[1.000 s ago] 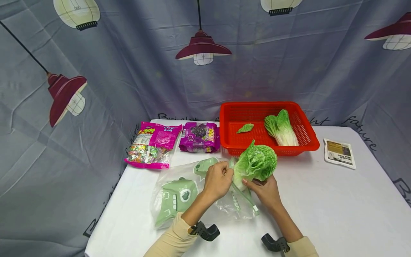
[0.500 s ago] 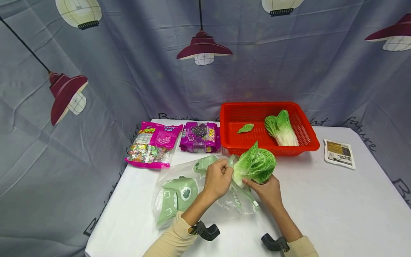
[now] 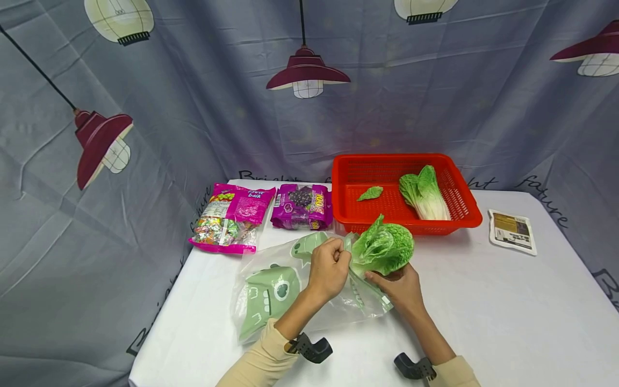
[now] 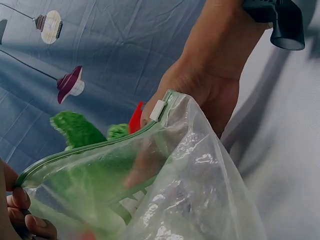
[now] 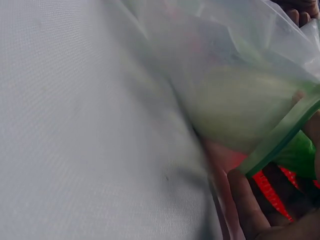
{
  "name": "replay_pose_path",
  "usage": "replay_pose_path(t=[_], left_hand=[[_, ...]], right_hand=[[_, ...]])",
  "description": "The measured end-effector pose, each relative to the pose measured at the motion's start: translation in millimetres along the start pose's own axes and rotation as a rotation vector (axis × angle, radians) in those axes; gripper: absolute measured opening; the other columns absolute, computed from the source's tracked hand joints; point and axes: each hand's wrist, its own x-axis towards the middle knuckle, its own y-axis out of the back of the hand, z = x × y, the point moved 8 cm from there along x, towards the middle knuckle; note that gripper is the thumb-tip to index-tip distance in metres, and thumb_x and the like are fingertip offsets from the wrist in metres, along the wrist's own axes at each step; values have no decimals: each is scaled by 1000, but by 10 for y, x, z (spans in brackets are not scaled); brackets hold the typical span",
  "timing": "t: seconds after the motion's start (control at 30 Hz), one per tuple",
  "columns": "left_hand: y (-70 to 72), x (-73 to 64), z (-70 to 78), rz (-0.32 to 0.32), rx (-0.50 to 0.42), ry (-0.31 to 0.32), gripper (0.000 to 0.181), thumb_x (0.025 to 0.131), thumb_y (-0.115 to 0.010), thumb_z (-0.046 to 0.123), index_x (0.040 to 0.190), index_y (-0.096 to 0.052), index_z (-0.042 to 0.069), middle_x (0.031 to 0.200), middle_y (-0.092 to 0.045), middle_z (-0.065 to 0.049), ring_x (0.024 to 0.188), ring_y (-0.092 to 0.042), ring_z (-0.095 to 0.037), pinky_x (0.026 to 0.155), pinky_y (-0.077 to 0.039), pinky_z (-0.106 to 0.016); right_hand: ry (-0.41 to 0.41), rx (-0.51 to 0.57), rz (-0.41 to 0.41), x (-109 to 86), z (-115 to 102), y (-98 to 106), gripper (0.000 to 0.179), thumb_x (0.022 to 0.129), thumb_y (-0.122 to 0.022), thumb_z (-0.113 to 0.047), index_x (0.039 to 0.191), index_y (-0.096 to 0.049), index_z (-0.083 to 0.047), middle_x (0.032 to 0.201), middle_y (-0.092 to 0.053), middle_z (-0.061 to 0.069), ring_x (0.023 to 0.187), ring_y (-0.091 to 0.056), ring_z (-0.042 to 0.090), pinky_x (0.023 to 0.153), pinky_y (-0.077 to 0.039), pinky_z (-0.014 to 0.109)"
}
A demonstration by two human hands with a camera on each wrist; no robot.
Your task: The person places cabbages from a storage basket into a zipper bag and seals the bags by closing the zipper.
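A green leafy head of Chinese cabbage (image 3: 384, 250) lies at the mouth of a clear zip bag (image 3: 314, 317) with green cartoon prints. My right hand (image 3: 403, 285) holds the cabbage from below, thumb near its pale base. My left hand (image 3: 330, 269) pinches the bag's rim beside the cabbage. In the left wrist view, the green zip edge stretches from the left fingertips (image 4: 37, 225) to a white slider (image 4: 157, 111) by the right wrist. The right wrist view shows the pale cabbage base (image 5: 235, 105) through the plastic, with right-hand fingers (image 5: 245, 202) at the zip edge.
A red basket (image 3: 340, 215) behind the hands holds another cabbage (image 3: 427, 199) and a loose leaf (image 3: 371, 193). Left of it lie a purple packet (image 3: 301, 207) and a pink candy bag (image 3: 229, 220). A small flat pouch (image 3: 511, 232) rests at the table's right.
The cabbage has shifted slightly left and down, its base further inside the bag's mouth. The slider end of the bag has risen toward my right hand. My left hand has stayed nearly still.
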Motion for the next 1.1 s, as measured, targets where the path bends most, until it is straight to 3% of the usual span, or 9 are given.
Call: replay_pose_path(t=[0.2, 0.33, 0.47, 0.77, 0.93, 1.1], left_hand=[[9, -11, 1, 6, -19, -1, 23, 72, -47, 3, 58, -32, 15, 59, -28, 4, 53, -26, -8, 50, -24, -23], [16, -17, 3, 17, -20, -12, 24, 72, -47, 2, 58, -32, 15, 59, -27, 5, 52, -25, -7, 50, -23, -22], [16, -20, 15, 26, -32, -32, 25, 71, -48, 1, 58, -31, 15, 59, -26, 4, 53, -24, -7, 50, -22, -22], [72, -15, 74, 80, -76, -97, 25, 69, -47, -2, 59, -31, 14, 59, -27, 3, 53, -26, -8, 49, -22, -22], [96, -21, 106, 101, -88, -138, 24, 69, -45, -4, 60, -30, 13, 60, -27, 3, 53, -26, -8, 48, -22, -22], [123, -24, 127, 119, -102, -164, 25, 69, -45, -4, 60, -30, 13, 59, -27, 3, 53, -26, -8, 48, -22, -22]], right_hand=[[37, 30, -58, -22, -12, -59, 74, 75, -84, -9, 136, -44, -2, 126, -55, 17, 109, -58, 32, 92, -49, 41], [66, 2, -47, -26, -33, -62, 71, 75, -81, -2, 136, -44, -2, 124, -56, 16, 108, -58, 32, 92, -48, 45], [95, 14, -19, -27, -41, -37, 71, 72, -76, 8, 135, -45, -2, 120, -57, 15, 103, -60, 28, 88, -51, 38], [209, 167, 39, -22, -158, 49, 66, 71, -71, 20, 130, -47, 2, 115, -54, 12, 94, -60, 15, 75, -52, 20], [188, 174, 82, -7, -190, 129, 63, 74, -68, 19, 130, -45, 4, 114, -54, 16, 96, -58, 10, 77, -52, 18], [169, 198, 110, -13, -331, 216, 65, 75, -65, 21, 133, -44, 2, 117, -53, 10, 102, -57, 11, 81, -52, 20]])
